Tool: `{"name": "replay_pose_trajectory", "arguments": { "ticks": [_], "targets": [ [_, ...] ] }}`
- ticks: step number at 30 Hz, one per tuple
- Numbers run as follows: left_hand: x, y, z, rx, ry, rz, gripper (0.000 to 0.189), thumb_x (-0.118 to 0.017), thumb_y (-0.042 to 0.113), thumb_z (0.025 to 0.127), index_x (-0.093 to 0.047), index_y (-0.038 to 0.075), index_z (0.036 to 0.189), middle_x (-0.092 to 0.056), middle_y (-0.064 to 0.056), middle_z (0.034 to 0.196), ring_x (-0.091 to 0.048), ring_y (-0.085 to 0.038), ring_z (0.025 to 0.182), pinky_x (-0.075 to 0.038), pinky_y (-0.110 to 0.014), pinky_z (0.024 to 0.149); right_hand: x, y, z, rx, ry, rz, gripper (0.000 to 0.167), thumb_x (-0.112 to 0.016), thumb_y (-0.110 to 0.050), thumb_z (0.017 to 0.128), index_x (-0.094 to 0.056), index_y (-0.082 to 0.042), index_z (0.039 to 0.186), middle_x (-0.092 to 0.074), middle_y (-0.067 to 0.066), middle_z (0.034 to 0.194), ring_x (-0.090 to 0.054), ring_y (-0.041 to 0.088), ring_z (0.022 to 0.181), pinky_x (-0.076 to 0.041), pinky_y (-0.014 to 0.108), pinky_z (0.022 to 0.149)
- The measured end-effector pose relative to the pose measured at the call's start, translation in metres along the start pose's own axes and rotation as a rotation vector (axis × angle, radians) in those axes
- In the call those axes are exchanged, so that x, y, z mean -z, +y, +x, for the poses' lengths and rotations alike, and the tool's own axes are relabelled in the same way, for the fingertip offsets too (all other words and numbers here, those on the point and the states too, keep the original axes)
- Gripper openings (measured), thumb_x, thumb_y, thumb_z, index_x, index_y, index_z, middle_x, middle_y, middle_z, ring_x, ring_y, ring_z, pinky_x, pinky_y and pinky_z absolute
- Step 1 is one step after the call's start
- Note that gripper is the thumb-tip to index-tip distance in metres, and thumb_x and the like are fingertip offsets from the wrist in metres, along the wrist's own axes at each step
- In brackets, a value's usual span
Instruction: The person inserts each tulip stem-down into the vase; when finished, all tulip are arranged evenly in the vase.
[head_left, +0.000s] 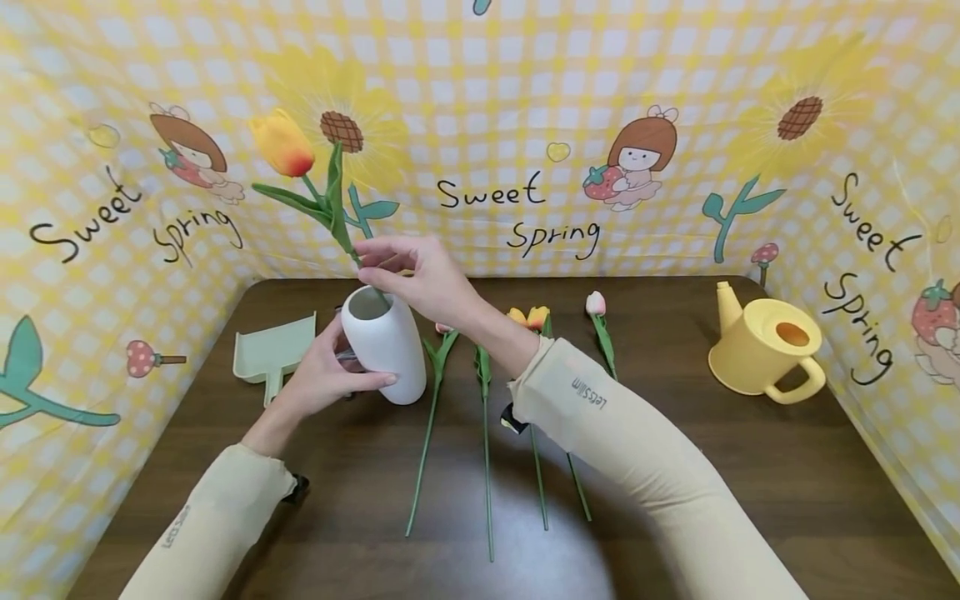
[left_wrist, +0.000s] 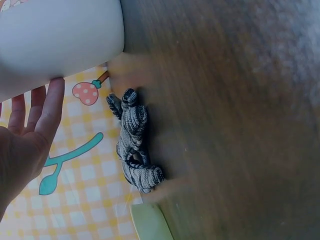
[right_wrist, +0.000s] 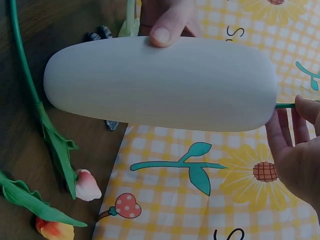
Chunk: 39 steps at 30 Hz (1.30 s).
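Observation:
My left hand [head_left: 318,377] grips a white vase [head_left: 397,354] by its side, thumb on the near face and fingers behind. The vase leans a little, its mouth up and towards the left. Over the mouth, my right hand [head_left: 431,277] pinches the green stem of a yellow-orange tulip [head_left: 283,146]. Its bloom and leaves stand above the fingers, while the lower stem runs down inside the vase, hidden by the wall. The right wrist view shows a short piece of stem [right_wrist: 285,105] between the vase rim and the fingertips.
Several tulips lie on the dark wooden table [head_left: 345,500], including a pink-white one [head_left: 596,304] and a yellow-orange one [head_left: 538,318]. A yellow watering can [head_left: 750,358] stands right. Left lie a pale green dustpan [head_left: 273,348] and a black-and-white knitted bundle [left_wrist: 134,135]. Checked cloth [head_left: 480,125] surrounds the table.

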<state>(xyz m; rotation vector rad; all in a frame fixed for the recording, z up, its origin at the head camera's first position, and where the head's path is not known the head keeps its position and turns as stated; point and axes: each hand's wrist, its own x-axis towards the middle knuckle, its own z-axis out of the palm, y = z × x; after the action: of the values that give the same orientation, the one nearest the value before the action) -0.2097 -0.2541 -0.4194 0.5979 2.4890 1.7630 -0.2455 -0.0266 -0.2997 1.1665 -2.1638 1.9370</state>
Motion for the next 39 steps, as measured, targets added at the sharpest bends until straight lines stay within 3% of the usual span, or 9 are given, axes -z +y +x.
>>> {"name": "replay_pose_trajectory", "arguments": {
  "ticks": [6, 12, 16, 27, 32, 39],
  "targets": [
    [-0.008, -0.001, 0.003, 0.012, -0.012, -0.025, 0.093, -0.092, 0.006, 0.073, -0.039, 0.022, 0.148, -0.057, -0.009, 0.132, -0.061, -0.029, 0.115, -0.058, -0.035, 0.085, 0.0, 0.005, -0.005, 0.004, 0.01, -0.051, 0.029, -0.072, -0.007, 0.095, -0.07, -0.001, 0.124, -0.071, 0.009, 0.119, -0.07, 0.011, 0.094, -0.057, 0.028, 0.082],
    [-0.008, -0.002, 0.005, 0.012, -0.004, -0.031, 0.094, -0.092, 0.005, 0.074, -0.038, 0.022, 0.149, -0.056, -0.011, 0.132, -0.06, -0.03, 0.115, -0.058, -0.034, 0.085, -0.005, 0.009, -0.003, 0.136, 0.028, -0.203, 0.032, -0.073, -0.004, 0.093, -0.07, 0.0, 0.124, -0.072, 0.009, 0.109, -0.071, 0.008, 0.091, -0.057, 0.023, 0.08],
    [-0.01, -0.002, 0.003, 0.023, 0.001, -0.031, 0.093, -0.092, 0.007, 0.074, -0.038, 0.022, 0.148, -0.056, -0.01, 0.132, -0.06, -0.029, 0.115, -0.058, -0.034, 0.085, -0.007, 0.01, -0.004, 0.164, 0.028, -0.259, 0.032, -0.073, -0.003, 0.093, -0.07, 0.0, 0.124, -0.071, 0.009, 0.104, -0.071, 0.008, 0.091, -0.056, 0.02, 0.081],
    [-0.013, -0.002, 0.002, 0.019, -0.001, -0.047, 0.092, -0.093, 0.006, 0.072, -0.041, 0.024, 0.146, -0.057, -0.009, 0.131, -0.06, -0.032, 0.115, -0.058, -0.037, 0.086, -0.005, 0.016, -0.007, 0.084, 0.0, -0.188, 0.032, -0.072, -0.006, 0.094, -0.069, -0.003, 0.126, -0.074, 0.006, 0.102, -0.069, 0.01, 0.095, -0.055, 0.023, 0.084],
    [-0.006, -0.001, 0.001, 0.031, 0.003, -0.02, 0.092, -0.093, 0.008, 0.073, -0.04, 0.023, 0.147, -0.058, -0.009, 0.13, -0.06, -0.03, 0.114, -0.058, -0.036, 0.086, -0.004, 0.016, -0.005, 0.02, -0.01, -0.058, 0.037, -0.072, -0.007, 0.095, -0.067, -0.003, 0.131, -0.073, 0.008, 0.115, -0.068, 0.013, 0.105, -0.055, 0.027, 0.088],
    [0.001, 0.001, -0.001, 0.018, 0.015, 0.015, 0.088, -0.093, 0.009, 0.073, -0.043, 0.021, 0.144, -0.059, -0.008, 0.129, -0.061, -0.03, 0.112, -0.058, -0.035, 0.085, -0.004, 0.012, -0.006, 0.021, 0.008, 0.059, 0.037, -0.07, -0.006, 0.096, -0.064, -0.001, 0.132, -0.07, 0.012, 0.121, -0.067, 0.017, 0.109, -0.053, 0.03, 0.093]
  ]
}}
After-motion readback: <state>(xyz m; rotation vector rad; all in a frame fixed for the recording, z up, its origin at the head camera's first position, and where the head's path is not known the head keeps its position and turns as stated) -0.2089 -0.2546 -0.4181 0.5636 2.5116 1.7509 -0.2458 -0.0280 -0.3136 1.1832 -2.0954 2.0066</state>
